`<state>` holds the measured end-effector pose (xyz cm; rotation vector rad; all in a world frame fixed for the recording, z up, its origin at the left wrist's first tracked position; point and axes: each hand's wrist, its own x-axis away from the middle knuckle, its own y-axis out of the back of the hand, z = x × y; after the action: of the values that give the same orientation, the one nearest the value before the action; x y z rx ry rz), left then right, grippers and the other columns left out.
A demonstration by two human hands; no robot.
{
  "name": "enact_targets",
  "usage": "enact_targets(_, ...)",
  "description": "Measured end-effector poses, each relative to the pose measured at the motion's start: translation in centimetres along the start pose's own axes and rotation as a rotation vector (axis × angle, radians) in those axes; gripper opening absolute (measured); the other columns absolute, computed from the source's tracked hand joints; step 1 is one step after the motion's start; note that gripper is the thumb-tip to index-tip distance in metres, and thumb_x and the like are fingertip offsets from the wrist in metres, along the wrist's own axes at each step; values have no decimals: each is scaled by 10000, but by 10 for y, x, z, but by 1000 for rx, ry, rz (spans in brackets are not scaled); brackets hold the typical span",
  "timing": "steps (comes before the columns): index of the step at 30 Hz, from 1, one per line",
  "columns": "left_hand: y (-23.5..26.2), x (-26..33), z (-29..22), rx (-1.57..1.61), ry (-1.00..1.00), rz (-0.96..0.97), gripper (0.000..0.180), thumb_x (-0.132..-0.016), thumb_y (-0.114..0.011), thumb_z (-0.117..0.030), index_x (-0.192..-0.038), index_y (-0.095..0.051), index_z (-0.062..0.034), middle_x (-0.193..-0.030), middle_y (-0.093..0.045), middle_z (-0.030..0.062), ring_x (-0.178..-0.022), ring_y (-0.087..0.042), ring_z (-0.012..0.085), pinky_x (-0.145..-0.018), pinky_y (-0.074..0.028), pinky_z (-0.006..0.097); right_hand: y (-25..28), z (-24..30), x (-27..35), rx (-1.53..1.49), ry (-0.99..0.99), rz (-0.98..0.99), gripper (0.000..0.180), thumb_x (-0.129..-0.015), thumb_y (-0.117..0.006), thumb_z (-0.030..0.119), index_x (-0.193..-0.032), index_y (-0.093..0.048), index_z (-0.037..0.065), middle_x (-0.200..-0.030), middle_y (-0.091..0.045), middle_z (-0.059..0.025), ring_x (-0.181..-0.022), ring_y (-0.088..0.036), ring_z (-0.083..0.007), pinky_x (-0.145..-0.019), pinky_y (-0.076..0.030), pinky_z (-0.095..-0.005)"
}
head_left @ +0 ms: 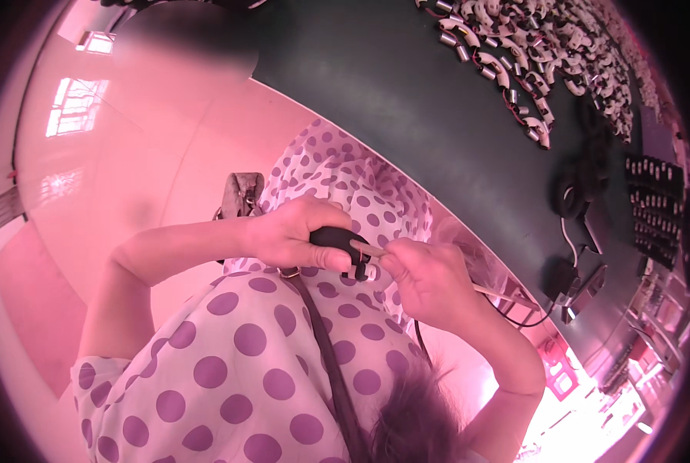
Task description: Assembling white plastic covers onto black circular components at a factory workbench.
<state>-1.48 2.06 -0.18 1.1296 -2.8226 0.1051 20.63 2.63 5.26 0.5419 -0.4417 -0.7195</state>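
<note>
My left hand [302,238] is wrapped round a black rounded piece [335,239] held above my lap, thumb along its near side. A small white and black part [364,272] shows at the lower right end of that piece. Pinched in my right hand [426,278] is a thin pale stick-like tool [368,248], its flat tip against the black piece. The tool's long rear end comes out on the far side of my right hand. My fingers hide much of the black piece, so its exact kind cannot be made out.
A dark green table [406,116] runs diagonally to my right. Many white curved parts with small metal cylinders and red wires [514,62] lie piled at its far end. Black trays [653,208] of small pieces and a black corded device [565,278] stand at its right side.
</note>
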Motion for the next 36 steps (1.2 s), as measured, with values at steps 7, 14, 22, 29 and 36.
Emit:
enact_targets(7,-19,18,14,63,113,109,370,-766,-619,-340,-709,-521,12,-615,-457,103,-574,-463,224,-532,-376,320,-23,-2,10,-46,-49,183,173,-795,-495,152,-677,-458,30,-560,-544,-151,-517,-544,-334,-481,-424,-411)
enact_targets(14,-23,22,11,-130,226,192,372,-782,-592,-382,-789,-585,-10,-653,-521,111,-608,-542,206,-530,-402,308,-17,3,6,-45,-137,417,199,-690,-485,85,-854,-594,60,-689,-593,-181,-670,-581,-349,-605,-451,-436)
enact_targets(22,-25,5,4,-158,490,337,384,-788,-554,-417,-920,-607,-61,-690,-590,116,-641,-564,168,-597,-427,298,-28,-10,16,17,-115,299,143,-793,-472,191,-783,-509,54,-628,-549,-174,-629,-550,-364,-554,-404,-460)
enact_targets(29,-32,12,1,-251,589,372,442,-783,-514,-481,-952,-601,-82,-822,-615,117,-778,-582,202,-705,-428,291,-23,3,14,-15,-127,358,124,-734,-487,154,-725,-513,33,-648,-554,-166,-662,-553,-351,-573,-403,-435)
enact_targets(36,-34,13,-1,-210,619,406,406,-784,-524,-457,-928,-607,-87,-785,-608,107,-745,-571,177,-683,-421,293,-23,10,14,25,-126,371,128,-729,-472,142,-738,-536,32,-684,-564,-161,-688,-558,-343,-588,-407,-427)
